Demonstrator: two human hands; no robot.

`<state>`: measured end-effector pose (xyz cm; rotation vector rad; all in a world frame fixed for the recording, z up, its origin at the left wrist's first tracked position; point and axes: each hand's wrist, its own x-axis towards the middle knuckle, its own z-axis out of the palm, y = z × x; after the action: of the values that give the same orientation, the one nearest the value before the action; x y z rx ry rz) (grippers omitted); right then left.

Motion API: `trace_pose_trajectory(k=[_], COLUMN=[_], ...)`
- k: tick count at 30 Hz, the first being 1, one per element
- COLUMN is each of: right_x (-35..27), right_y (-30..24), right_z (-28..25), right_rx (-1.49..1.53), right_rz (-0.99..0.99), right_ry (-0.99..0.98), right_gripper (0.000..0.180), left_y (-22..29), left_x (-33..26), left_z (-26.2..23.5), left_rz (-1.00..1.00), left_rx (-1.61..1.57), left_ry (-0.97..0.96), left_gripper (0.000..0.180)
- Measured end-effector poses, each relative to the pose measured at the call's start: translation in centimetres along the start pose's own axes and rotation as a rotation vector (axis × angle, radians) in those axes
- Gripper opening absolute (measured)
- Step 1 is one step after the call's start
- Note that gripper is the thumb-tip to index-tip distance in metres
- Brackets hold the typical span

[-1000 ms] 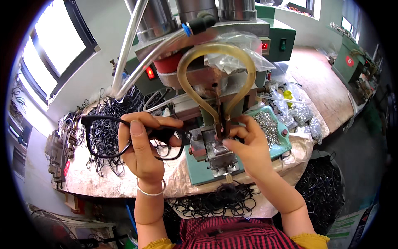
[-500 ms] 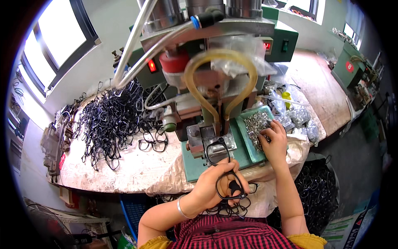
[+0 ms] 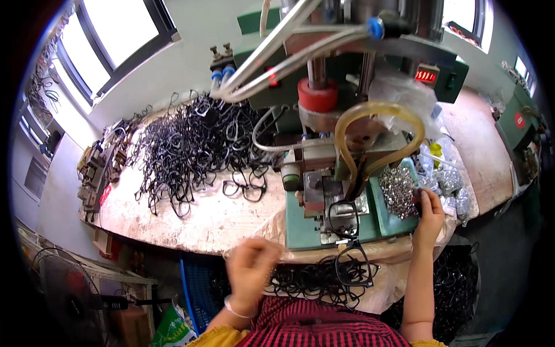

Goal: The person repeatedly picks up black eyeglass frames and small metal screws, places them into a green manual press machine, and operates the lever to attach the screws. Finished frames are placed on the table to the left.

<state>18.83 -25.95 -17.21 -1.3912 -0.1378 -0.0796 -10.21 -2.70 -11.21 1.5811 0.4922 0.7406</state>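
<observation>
A black eyeglass frame sits at the press, one rim on the metal fixture and the other hanging past the base's front edge. No hand touches it. My left hand is off to its left above the table's front edge, its fingers smeared by motion. At the right side of a green tray heaped with small shiny metal parts, my right hand is closed in a pinch. Something small and dark shows at its fingertips, too unclear to name.
A looped yellowish tube hangs over the fixture, below a red collar. Many black eyeglass frames lie heaped on the left of the table; more rest at my lap. Bagged metal parts lie beyond the tray.
My left hand has let go of the eyeglass frame and moved left, leaving the frame at the press. My right hand stays by the tray. The whole view has shifted, so the machine appears farther right.
</observation>
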Motion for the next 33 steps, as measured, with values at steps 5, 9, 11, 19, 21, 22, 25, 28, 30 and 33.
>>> trace_pose_trajectory(k=[5,9,11,19,21,22,25,28,30,33], right_x=[0.6,0.8,0.5,-3.4,-4.3,-4.7,-4.5,-3.5,-3.4,-4.9], right_y=[1.5,-0.2,-0.7,-1.1,-2.2,-3.2,-6.3,-8.0,-5.9,-6.0], right_z=[3.2,6.6,6.9,-2.4,-2.9,-2.1,2.5,7.7,10.2,11.4], right_rx=[0.008,0.020,-0.034,-0.549,-0.488,-0.453,-0.345,-0.285,-0.164,-0.015], right_rz=[-0.070,-0.093,-0.092,-0.254,-0.207,-0.213,-0.278,-0.376,-0.336,-0.291], right_ry=[-0.009,-0.166,-0.207,0.015,0.049,-0.025,-0.271,-0.458,-0.404,-0.339], right_gripper=[0.014,0.013,0.013,0.012,0.013,0.013,0.014,0.012,0.017,0.029], left_y=[1.7,-3.4,-8.4,-12.1,-10.1,-8.8,-8.2,-8.2,-8.7,-11.4], left_x=[8.3,14.7,16.1,11.0,9.3,9.1,10.4,11.5,10.8,9.6], left_z=[-4.5,-4.8,-4.6,-7.1,-7.3,-7.3,-8.0,-6.4,-5.1,-4.7], left_rz=[0.492,0.459,0.460,0.309,0.267,0.301,0.269,0.212,0.134,0.257], left_rx=[0.645,1.220,1.392,1.132,1.074,1.080,0.579,0.122,0.095,0.190], left_ry=[0.378,0.066,0.081,-0.010,-0.040,-0.033,0.136,0.270,0.311,0.395], left_gripper=[0.009,0.017,0.014,0.013,0.014,0.015,0.010,0.019,0.023,0.024])
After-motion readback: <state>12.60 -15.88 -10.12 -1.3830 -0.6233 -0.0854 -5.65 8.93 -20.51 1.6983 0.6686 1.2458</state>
